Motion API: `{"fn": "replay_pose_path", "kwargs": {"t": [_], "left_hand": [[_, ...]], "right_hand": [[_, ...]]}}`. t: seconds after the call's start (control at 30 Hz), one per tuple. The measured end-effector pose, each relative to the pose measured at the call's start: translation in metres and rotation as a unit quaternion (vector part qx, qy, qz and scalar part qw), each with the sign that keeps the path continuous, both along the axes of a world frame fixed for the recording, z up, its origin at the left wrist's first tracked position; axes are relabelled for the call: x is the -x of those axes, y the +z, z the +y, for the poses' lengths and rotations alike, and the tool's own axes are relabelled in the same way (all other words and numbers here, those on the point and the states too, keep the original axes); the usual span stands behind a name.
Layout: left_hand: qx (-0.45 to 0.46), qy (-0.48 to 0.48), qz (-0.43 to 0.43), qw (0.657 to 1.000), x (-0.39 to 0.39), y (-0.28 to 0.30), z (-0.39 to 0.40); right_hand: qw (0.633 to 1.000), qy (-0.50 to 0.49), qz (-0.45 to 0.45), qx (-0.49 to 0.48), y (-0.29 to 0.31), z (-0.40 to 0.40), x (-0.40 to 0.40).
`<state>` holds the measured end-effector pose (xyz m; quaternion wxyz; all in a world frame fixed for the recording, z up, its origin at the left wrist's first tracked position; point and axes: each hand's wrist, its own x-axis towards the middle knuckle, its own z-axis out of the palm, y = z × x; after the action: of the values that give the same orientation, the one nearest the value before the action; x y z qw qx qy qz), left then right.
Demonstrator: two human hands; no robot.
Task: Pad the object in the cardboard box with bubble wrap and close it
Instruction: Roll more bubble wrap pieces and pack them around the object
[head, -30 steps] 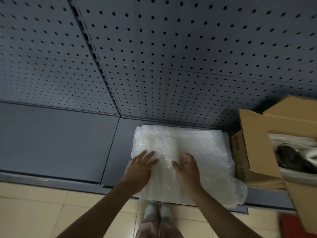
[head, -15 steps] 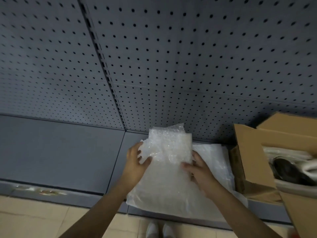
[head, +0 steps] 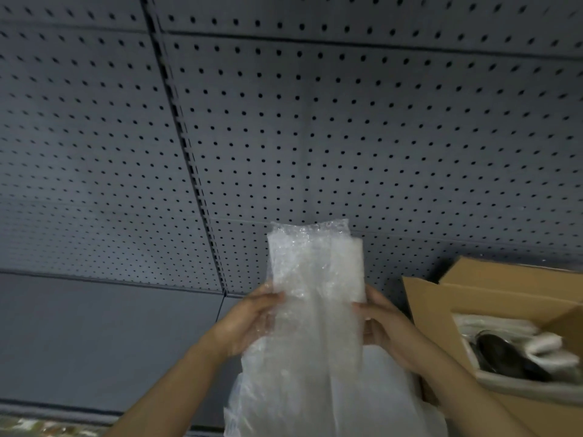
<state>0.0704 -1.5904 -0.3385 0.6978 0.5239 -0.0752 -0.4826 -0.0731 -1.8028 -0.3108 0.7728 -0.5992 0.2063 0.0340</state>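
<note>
Two hands, one sheet. Only the head view to go on, so here's what it shows.

The left hand [head: 249, 323] and right hand [head: 383, 323] each grip a side edge of the bubble wrap [head: 315, 310], fingers curled round it, thumbs on the near face. The sheet stands upright between them, top edge up against the pegboard [head: 315, 137], bottom trailing down toward the near edge of the frame. Holding it by both sides like that makes sense to me: the stuff is floppy, and a two-sided grip keeps it spread out flat so it can go in as a layer and not a wad.

The box [head: 441, 326] sits to the right, just beside the right hand, flaps standing open. That's probably deliberate, since the wrap only needs a short swing right to go in. Inside there's a dark object [head: 504, 354] lying on some white padding [head: 545, 345]; I can't tell what the object is.

Both sit on a grey shelf [head: 110, 335] at the foot of the pegboard.

My guess is the top padding is the step in hand, and closing the flaps hasn't begun.
</note>
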Motion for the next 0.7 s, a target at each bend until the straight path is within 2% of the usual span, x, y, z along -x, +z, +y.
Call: {"fn": "replay_pose_path", "kwargs": {"t": [0.13,0.37,0.43,0.53,0.6,0.7], "left_hand": [[-0.016,-0.041,-0.041,0.998,-0.003,0.008,-0.004],[0.023,-0.035,0.002,0.999,-0.016,-0.001,-0.006],[0.039,-0.042,0.019,0.998,-0.012,0.001,-0.008],[0.076,-0.062,0.022,0.995,-0.009,0.018,-0.011],[0.064,-0.078,-0.025,0.995,-0.011,0.025,-0.014],[-0.035,-0.105,-0.163,0.981,-0.012,0.029,-0.018]], "right_hand": [[1.000,0.026,-0.004,0.011,0.008,-0.011,0.008],[0.978,0.034,-0.062,-0.194,0.012,-0.024,0.014],[0.975,0.010,-0.080,-0.208,0.015,-0.023,0.013],[0.982,-0.030,-0.077,-0.172,0.020,-0.025,0.011],[0.988,-0.032,-0.081,-0.127,0.022,-0.028,0.009],[0.998,0.001,-0.065,0.006,0.026,-0.026,0.011]]}}
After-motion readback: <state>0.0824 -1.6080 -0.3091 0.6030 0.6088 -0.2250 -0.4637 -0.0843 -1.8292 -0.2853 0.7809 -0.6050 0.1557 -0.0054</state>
